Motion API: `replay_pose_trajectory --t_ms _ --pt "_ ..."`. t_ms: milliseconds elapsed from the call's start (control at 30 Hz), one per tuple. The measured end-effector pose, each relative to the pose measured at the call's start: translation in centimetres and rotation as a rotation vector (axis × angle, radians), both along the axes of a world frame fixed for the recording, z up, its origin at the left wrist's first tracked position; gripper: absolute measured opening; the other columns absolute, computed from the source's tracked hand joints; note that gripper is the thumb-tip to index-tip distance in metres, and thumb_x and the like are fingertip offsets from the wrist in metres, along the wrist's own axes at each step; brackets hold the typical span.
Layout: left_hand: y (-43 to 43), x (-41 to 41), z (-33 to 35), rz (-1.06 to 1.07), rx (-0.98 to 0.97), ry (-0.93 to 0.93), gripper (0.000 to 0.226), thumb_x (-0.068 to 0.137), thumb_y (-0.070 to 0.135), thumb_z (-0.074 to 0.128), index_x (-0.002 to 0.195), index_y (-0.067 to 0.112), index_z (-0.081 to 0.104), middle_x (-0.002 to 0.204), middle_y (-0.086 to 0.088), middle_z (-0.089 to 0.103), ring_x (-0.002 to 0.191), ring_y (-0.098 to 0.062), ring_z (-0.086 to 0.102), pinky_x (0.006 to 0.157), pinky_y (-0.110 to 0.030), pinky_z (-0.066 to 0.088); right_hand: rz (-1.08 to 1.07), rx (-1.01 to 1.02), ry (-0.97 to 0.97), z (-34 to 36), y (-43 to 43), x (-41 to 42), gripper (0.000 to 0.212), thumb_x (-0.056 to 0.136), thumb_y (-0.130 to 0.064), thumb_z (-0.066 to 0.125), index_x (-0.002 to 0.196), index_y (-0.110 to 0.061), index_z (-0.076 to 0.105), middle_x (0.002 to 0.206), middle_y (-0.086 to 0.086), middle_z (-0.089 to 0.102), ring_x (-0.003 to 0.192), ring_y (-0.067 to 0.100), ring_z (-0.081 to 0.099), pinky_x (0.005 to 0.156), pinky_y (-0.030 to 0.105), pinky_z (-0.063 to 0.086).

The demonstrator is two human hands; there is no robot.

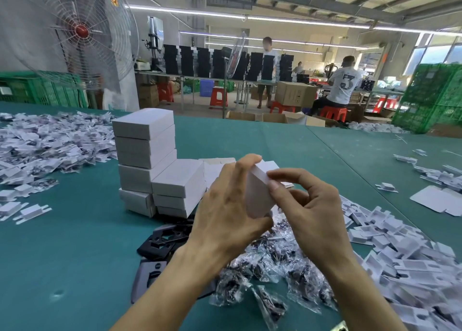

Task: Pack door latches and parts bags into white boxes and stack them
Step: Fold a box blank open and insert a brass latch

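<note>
Left hand [225,205]; right hand [310,205] | grip 1 white box [257,198] | stacked boxes [147,153] 7

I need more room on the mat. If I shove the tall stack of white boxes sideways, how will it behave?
Probably tippy: the tall stack stands several boxes high with layers visibly offset. The boxes look like light card, so upper ones may slide off first. The lower stack beside it may brace one side.
</note>
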State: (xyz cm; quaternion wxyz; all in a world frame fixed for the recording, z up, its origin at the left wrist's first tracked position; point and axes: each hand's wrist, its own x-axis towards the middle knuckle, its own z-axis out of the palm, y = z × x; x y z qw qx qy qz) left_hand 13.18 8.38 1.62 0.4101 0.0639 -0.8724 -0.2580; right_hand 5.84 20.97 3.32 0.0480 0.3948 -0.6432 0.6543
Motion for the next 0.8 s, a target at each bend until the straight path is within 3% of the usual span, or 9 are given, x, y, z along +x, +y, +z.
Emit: replay_pose_trajectory --t_ms 167,300,433,600,800 --pt "-0.23 0.03 -0.10 -0.029 0.059 0.080 0.064 0.067 0.024 0.080 0.120 0.032 0.046 0.107 0.009 0.053 0.082 -0.011 0.058 0.056 -0.029 0.051 0.041 -0.001 0.125 0.21 -0.02 0.12 0.022 0.083 -0.020 0.072 0.100 -0.034 0.075 0.102 -0.008 0.074 0.096 0.015 0.072 0.081 0.039 0.059" --pt "-0.14 0.02 -0.24 -0.045 0.053 0.053 0.060 0.069 0.025 0.080 0.119 0.030 0.047 0.108 0.009 0.052 0.086 -0.014 0.059 0.057 -0.037 0.053 0.019 0.005 0.128 0.06 -0.02 0.02 0.026 0.085 -0.010 0.075 0.094 -0.035 0.076 0.098 -0.008 0.075 0.089 0.014 0.073 0.076 0.043 0.060" --pt "-0.12 -0.10 -0.09 -0.055 0.009 0.029 0.058 0.067 0.028 0.074 0.117 0.033 0.045 0.112 0.010 0.050 0.091 -0.018 0.058 0.060 -0.041 0.054 0.041 0.004 0.051 -0.30 -0.12 -0.18 0.019 0.086 -0.014 0.073 0.089 -0.033 0.074 0.089 -0.006 0.075 0.074 0.020 0.073 0.066 0.047 0.059" --pt "-0.52 -0.03 -0.35 -0.068 0.042 0.043 0.054 0.072 0.026 0.078 0.115 0.035 0.046 0.110 0.011 0.050 0.092 -0.014 0.060 0.062 -0.038 0.055 0.051 0.037 0.143 -0.41 -0.18 -0.23 0.030 0.083 -0.010 0.077 0.099 -0.035 0.074 0.104 -0.012 0.074 0.095 0.013 0.071 0.081 0.034 0.059" --pt "-0.64 -0.24 -0.79 -0.076 0.057 0.047 0.054 0.075 0.034 0.078 0.115 0.037 0.042 0.111 0.009 0.049 0.090 -0.011 0.059 0.060 -0.035 0.055 0.157 0.071 0.055 -0.56 0.00 -0.75 0.039 0.085 -0.001 0.073 0.107 -0.033 0.072 0.114 -0.009 0.070 0.107 0.016 0.067 0.090 0.046 0.056"
